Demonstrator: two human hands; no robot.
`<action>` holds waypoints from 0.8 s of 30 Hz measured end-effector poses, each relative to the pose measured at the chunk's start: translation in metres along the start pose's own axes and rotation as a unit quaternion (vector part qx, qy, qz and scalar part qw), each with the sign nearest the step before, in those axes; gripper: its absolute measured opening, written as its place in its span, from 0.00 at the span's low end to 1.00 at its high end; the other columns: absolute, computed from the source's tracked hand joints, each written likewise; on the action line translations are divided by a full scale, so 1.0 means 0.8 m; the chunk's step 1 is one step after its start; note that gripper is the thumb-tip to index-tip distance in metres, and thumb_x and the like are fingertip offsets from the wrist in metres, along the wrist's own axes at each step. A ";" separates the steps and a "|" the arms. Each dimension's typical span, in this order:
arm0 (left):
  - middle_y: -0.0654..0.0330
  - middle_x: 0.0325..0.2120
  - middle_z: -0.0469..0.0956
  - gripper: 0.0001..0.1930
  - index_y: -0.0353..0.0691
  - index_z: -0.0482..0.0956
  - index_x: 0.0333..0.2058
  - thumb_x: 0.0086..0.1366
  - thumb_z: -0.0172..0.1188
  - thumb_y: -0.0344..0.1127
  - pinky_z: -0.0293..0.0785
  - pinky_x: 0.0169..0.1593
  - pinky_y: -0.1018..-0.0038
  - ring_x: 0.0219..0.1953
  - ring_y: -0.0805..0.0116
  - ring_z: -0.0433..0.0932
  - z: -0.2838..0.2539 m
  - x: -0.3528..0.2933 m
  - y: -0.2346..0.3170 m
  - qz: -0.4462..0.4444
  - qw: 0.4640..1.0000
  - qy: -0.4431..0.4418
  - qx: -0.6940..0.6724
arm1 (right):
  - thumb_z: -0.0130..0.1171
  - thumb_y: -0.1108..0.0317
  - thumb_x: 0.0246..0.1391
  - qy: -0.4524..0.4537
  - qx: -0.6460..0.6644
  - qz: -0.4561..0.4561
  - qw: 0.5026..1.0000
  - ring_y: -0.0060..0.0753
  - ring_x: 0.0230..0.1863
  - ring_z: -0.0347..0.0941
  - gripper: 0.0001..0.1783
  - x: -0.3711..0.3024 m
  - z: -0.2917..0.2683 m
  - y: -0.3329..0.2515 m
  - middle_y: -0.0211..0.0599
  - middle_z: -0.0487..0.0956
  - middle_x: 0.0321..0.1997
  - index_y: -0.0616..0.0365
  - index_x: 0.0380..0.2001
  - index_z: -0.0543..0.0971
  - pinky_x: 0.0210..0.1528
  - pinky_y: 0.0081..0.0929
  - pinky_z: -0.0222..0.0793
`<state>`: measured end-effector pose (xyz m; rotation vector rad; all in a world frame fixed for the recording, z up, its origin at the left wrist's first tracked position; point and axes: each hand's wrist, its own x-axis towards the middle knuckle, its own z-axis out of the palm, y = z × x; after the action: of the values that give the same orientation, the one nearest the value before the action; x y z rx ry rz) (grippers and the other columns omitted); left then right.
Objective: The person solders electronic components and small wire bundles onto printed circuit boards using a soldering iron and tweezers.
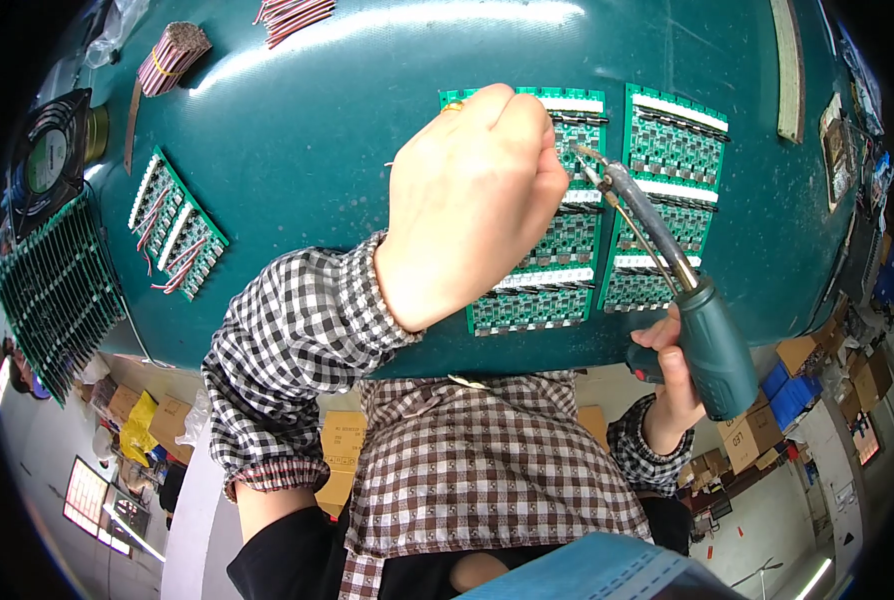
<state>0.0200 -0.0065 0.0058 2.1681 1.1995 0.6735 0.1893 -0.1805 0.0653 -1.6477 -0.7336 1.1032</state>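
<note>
My left hand (477, 190) is closed in a pinch over the left panel of green circuit boards (532, 310), hiding much of its upper part. A thin wire end (389, 163) pokes out on the hand's left side; the fingertips and the rest of the wire are hidden. My right hand (672, 380) is wrapped around the dark green handle of a soldering gun (719, 350), with a finger near its red trigger. The gun's bent metal tip and thin feed tube reach up-left to the boards beside my left fingers. A second board panel (667, 190) lies just to the right, partly behind the gun.
A smaller board with wires attached (177, 225) lies at left on the green mat (297, 150). Behind it are a banded wire bundle (172, 58) and loose wires (295, 18). A black fan (47, 160) and a stack of boards (62, 290) stand at the left edge.
</note>
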 end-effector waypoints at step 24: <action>0.65 0.20 0.71 0.08 0.42 0.72 0.24 0.48 0.63 0.26 0.68 0.26 0.74 0.21 0.70 0.71 0.007 -0.005 -0.001 0.001 1.000 0.025 0.003 | 0.64 0.68 0.49 0.004 0.004 -0.001 1.000 0.31 0.29 0.73 0.15 0.001 0.001 0.001 0.45 0.77 0.31 0.70 0.34 0.76 0.32 0.27 0.69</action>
<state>0.0215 -0.0106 0.0007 2.1693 1.2260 0.7314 0.1890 -0.1795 0.0637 -1.6431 -0.7255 1.0961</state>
